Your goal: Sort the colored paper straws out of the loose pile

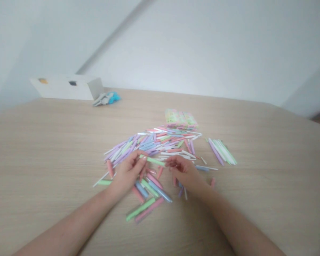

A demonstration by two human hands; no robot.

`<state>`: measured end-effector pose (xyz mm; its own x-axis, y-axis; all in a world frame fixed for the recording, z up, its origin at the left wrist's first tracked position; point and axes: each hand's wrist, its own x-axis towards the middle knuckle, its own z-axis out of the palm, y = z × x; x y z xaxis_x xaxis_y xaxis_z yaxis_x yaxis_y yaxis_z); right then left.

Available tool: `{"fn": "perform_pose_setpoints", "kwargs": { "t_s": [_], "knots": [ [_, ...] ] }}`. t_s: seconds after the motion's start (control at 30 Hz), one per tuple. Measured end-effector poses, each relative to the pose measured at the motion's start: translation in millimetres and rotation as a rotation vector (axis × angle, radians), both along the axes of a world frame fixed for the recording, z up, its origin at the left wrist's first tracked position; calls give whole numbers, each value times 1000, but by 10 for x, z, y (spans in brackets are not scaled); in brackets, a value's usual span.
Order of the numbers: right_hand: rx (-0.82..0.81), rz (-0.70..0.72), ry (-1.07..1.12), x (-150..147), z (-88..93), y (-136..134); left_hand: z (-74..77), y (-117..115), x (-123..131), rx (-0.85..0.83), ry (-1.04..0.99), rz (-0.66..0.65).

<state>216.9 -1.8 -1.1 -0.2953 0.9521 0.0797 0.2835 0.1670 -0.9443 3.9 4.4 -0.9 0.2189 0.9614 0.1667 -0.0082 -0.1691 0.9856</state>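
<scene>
Loose pastel sticks [140,209] nearest me, my left hand [130,170] pinching one end of a green stick [156,161], my right hand [186,173] half-curled at the other, whether gripping I cannot tell, a larger heap [147,145] beyond, patterned packs [180,118] behind it, a white box [65,89] farthest.

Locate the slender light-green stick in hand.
Head view, centre: the slender light-green stick is pinched in the left hand, its other end beside the right hand.
</scene>
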Motion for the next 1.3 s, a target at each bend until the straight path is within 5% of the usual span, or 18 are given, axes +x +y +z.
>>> {"fn": "perform_pose_setpoints", "kwargs": {
  "t_s": [0.17, 0.4, 0.73, 0.97, 1.3],
  "knots": [
    [484, -41, -390, 30, -58, 93, 70, 9, 2, -22, 8, 98],
    [569, 14, -635, -20, -106, 137, 35, -18, -6, -107, -8, 71],
    [554, -13, -711, -11, -42, 135, 126, 8, 51, -363, -359, 4],
    [142, -50, -282, 21, 44, 38, 101, 46, 49, -314, -395, 112],
    [6, -15, -143, -198, 174, -23, 66, 55, 43, -224, -312, 103]
  ]
}}
